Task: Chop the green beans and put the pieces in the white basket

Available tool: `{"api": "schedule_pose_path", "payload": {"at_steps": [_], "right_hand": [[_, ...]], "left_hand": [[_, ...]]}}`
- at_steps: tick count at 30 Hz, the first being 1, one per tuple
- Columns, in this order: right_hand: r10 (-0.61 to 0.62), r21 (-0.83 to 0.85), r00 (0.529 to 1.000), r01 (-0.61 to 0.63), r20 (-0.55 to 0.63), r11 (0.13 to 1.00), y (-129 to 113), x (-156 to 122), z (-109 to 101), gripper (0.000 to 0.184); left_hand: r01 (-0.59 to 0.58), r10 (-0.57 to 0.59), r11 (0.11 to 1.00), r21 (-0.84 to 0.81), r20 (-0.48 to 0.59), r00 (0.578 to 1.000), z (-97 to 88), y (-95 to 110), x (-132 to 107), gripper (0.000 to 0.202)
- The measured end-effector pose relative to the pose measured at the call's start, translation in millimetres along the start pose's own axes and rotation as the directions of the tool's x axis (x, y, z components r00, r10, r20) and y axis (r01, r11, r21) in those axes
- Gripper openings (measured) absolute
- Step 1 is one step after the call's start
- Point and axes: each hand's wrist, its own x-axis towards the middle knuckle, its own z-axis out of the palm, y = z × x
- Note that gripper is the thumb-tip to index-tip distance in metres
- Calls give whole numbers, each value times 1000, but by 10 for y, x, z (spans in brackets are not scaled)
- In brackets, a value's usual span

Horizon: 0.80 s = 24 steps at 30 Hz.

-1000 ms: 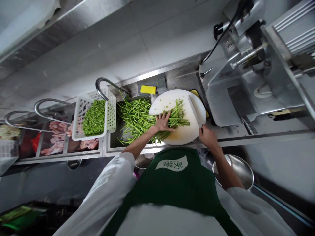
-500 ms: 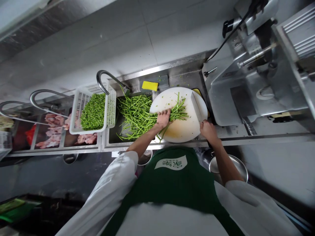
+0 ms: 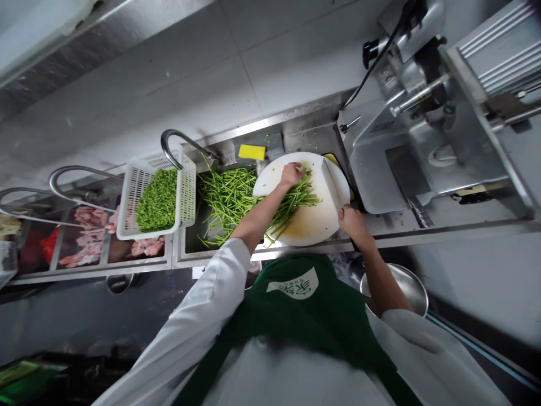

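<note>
Long thin green stalks (image 3: 291,204), which look like garlic scapes, lie in a bundle on the round white cutting board (image 3: 313,225). More stalks (image 3: 230,194) fill the sink basin to its left. My left hand (image 3: 292,173) is at the far side of the bundle, fingers curled closed on the tips of a few stalks; the fingertips are partly hidden. My right hand (image 3: 351,224) is wrapped round the handle of a cleaver (image 3: 332,183). Its broad blade stands on edge on the board, to the right of the stalk ends and apart from them.
A white plastic basket (image 3: 186,192) of chopped green pieces (image 3: 157,202) stands left of the sink, under a curved faucet (image 3: 169,141). Raw meat (image 3: 89,239) lies in basins farther left. A yellow sponge (image 3: 252,152) sits behind. At right are a slicing machine (image 3: 380,169) and another cleaver (image 3: 406,172).
My left hand has moved from the middle of the bundle to its far right side, and its fingers have curled. The cleaver stays in place in my right hand. The view has shifted slightly.
</note>
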Motion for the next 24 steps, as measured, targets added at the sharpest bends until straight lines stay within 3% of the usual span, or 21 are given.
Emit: {"api": "schedule_pose_path", "payload": {"at_steps": [3, 6, 10, 12, 15, 18, 24], "right_hand": [[15, 21, 1000, -15, -6, 1000, 47, 19, 29, 34], [38, 54, 999, -37, -19, 998, 89, 35, 70, 35], [54, 86, 998, -53, -16, 995, 118, 58, 87, 34], [56, 78, 998, -55, -7, 995, 118, 68, 69, 34], [52, 46, 999, -52, 4, 998, 102, 60, 9, 34], [30, 0, 1000, -30, -9, 1000, 73, -17, -85, 34], [42, -99, 994, -52, -104, 994, 8, -403, -288, 38]], "left_hand": [[-35, 32, 999, 35, 73, 997, 100, 20, 27, 20], [-98, 85, 992, 75, 166, 982, 54, -96, -86, 25], [-143, 146, 978, 153, -12, 989, -69, -256, -353, 41], [-98, 101, 970, 221, -2, 995, -38, -296, -568, 59], [-98, 49, 908, 408, 130, 990, 162, -307, -935, 89], [-157, 103, 815, 558, 128, 986, 419, -272, -1175, 93], [-163, 97, 734, 659, 135, 986, 655, -205, -1143, 81]]}}
